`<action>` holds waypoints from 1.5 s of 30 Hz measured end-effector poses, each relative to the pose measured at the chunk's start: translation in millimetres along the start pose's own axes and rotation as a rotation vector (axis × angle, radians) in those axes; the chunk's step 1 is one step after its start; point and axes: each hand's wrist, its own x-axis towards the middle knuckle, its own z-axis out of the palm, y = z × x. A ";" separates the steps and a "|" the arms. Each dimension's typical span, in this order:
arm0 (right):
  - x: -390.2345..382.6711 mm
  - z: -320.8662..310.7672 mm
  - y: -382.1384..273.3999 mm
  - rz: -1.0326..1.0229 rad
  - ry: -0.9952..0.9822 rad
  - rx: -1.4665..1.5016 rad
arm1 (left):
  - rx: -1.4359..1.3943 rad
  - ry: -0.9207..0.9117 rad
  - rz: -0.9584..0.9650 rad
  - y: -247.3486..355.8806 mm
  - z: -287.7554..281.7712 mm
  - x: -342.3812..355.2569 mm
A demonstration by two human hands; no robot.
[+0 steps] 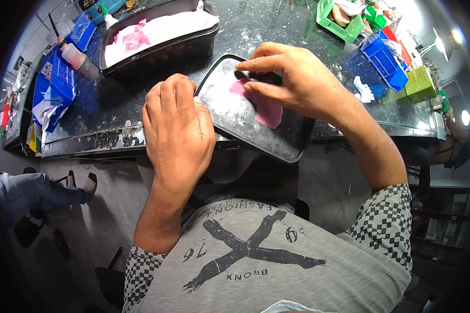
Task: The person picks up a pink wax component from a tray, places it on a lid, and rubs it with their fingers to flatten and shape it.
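A shallow black tray with a raised rim, dusted with white powder, lies slanted across the table's front edge, its near corner jutting past it. On it is a thin, irregular pink sheet, soft-looking and partly covered by my right hand. My left hand is closed at the tray's left edge, fingers curled and their tips mostly hidden. Over the tray's far right part, my right hand has its thumb and forefinger apart. The thumb tip lies at the pink sheet; the other fingers are curled.
A deep black tub with white and pink material stands beyond my left hand. Blue bins and a bottle are at left. A green crate, blue bin and white crumpled piece are at right. Another person's legs show lower left.
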 end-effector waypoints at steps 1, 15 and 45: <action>1.6 1.2 1.1 -0.023 0.005 -0.001 | 0.003 0.001 0.005 -0.2 -0.6 0.2; 8.6 5.1 4.8 0.054 -0.044 0.229 | 0.018 -0.003 0.000 1.2 -0.7 0.4; 4.6 -2.5 20.4 -0.073 -0.112 0.274 | 0.023 0.025 0.015 -0.6 1.3 -1.5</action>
